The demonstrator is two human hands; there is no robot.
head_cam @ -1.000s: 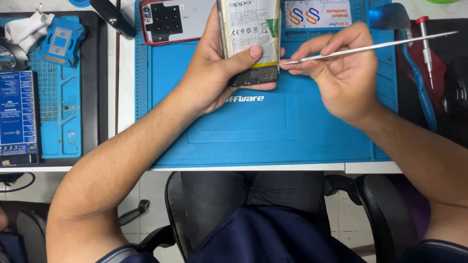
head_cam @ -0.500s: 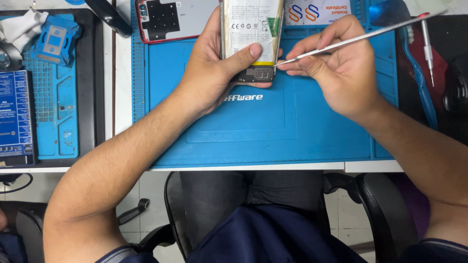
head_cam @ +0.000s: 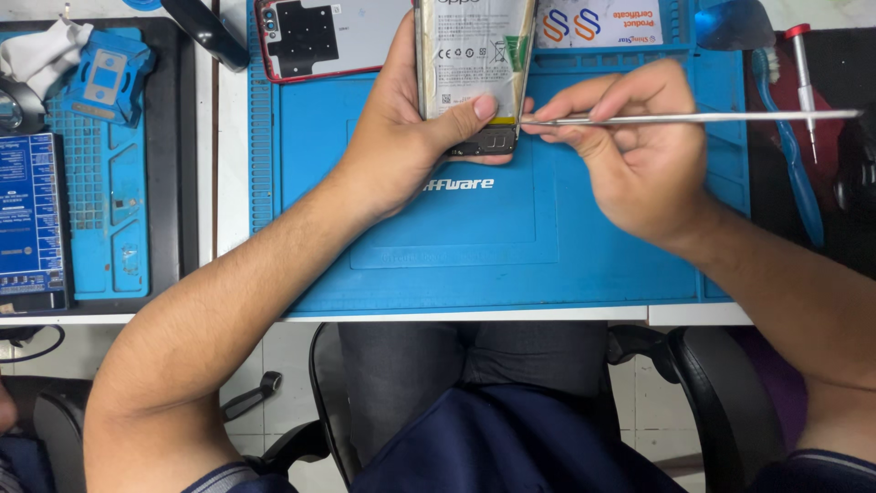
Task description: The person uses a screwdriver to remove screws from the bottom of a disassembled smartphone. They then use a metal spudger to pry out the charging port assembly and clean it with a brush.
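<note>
Two bare hands work over a blue silicone repair mat (head_cam: 456,246): the left hand (head_cam: 401,137) grips an opened smartphone with its pale battery exposed (head_cam: 473,64), fingers wrapped behind it and the thumb pressed on its lower front. The right hand (head_cam: 639,151) pinches a thin, straight metal pry tool (head_cam: 693,118) between thumb and fingers, its tip touching the phone's lower right edge. A red-rimmed phone back cover (head_cam: 319,38) lies on the mat, just left of the phone.

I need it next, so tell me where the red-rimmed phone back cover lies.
In the head view, the red-rimmed phone back cover lies at the top of the blue work mat, just left of the opened phone gripped by the left hand.
</note>
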